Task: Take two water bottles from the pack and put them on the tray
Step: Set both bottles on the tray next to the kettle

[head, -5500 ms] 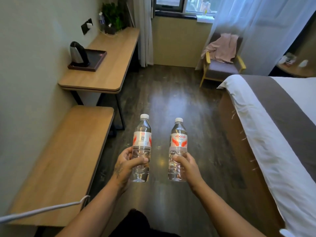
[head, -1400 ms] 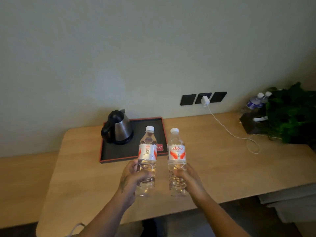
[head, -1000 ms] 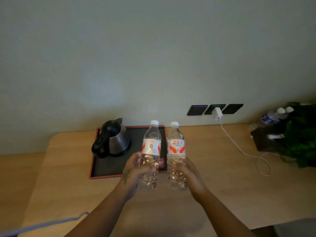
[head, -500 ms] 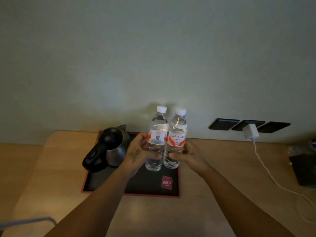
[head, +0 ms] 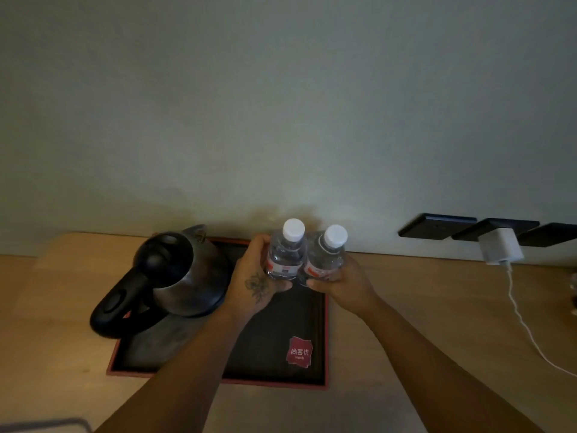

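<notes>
Two clear water bottles with white caps and red-and-white labels stand upright side by side over the far right part of a black tray (head: 321, 332) with a red rim. My left hand (head: 254, 284) grips the left bottle (head: 285, 254). The right bottle (head: 326, 260) is gripped by my right hand (head: 345, 284). The bottles touch each other. Their bases are hidden behind my fingers, so I cannot tell whether they rest on the tray.
A black and steel kettle (head: 175, 273) fills the tray's left half, close to my left hand. The tray lies on a wooden desk (head: 437, 307) against a pale wall. A white charger (head: 501, 250) with its cable hangs from black wall sockets at right.
I walked from the room's middle to the desk with a bottle in each hand. Over the last second both bottles moved forward and down over the tray's far right area.
</notes>
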Demonstrator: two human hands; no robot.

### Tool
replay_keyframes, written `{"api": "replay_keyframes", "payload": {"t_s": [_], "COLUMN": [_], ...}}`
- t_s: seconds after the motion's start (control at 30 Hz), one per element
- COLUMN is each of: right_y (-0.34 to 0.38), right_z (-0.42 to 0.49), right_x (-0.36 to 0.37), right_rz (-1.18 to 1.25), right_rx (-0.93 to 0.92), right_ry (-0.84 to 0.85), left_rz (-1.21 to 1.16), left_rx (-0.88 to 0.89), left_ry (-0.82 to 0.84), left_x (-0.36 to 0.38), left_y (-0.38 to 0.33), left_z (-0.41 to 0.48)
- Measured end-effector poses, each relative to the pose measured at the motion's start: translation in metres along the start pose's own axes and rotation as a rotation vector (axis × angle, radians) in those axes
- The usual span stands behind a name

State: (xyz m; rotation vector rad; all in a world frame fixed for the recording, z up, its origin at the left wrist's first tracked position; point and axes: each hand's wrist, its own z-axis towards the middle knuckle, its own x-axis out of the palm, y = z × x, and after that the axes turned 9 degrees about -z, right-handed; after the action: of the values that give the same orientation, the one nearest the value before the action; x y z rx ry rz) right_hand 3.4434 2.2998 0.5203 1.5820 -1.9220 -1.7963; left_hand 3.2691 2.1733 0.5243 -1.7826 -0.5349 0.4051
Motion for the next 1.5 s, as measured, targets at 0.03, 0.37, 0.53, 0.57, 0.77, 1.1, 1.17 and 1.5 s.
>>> {"api": "replay_keyframes", "payload": {"t_s": [0.03,0.37,0.53,0.57,0.77,1.1,1.17,1.5], "right_y": [-0.002,-0.004,0.006,0.009,0.040,0.123,0.129,0.128], "right_z": [0.002,0.011,0.006,0.004,-0.020,-0.057,-0.055,-0.042], "right_x": [0.000,-0.001,-0.004,-0.007,-0.046,-0.089,-0.087,-0.081], "right_rz": [-0.017,-0.098,-0.204,-0.241,-0.379,-0.796,-0.900,-0.804], "right_rx": [0.004,0.032,0.029,0.022,0.015,-0.306,-0.310,-0.237], "right_ry": [-0.008,-0.067,-0.080,-0.082,-0.073,-0.190,-0.173,-0.159], "left_rz": [0.025,0.107,0.172,0.212,0.409,0.961,1.028,1.175], "left_rx": [0.011,0.059,0.043,0.058,0.248,0.693,0.664,0.453], "left_ry": [-0.008,-0.013,0.057,0.072,0.131,0.526,0.541,0.387], "left_x": [0.002,0.003,0.004,0.003,-0.019,-0.024,-0.020,-0.013], "left_y": [0.001,-0.002,-0.003,-0.006,-0.054,-0.160,-0.164,-0.171], "left_z": [0.002,0.015,0.015,0.013,-0.007,-0.012,-0.014,-0.014]}}
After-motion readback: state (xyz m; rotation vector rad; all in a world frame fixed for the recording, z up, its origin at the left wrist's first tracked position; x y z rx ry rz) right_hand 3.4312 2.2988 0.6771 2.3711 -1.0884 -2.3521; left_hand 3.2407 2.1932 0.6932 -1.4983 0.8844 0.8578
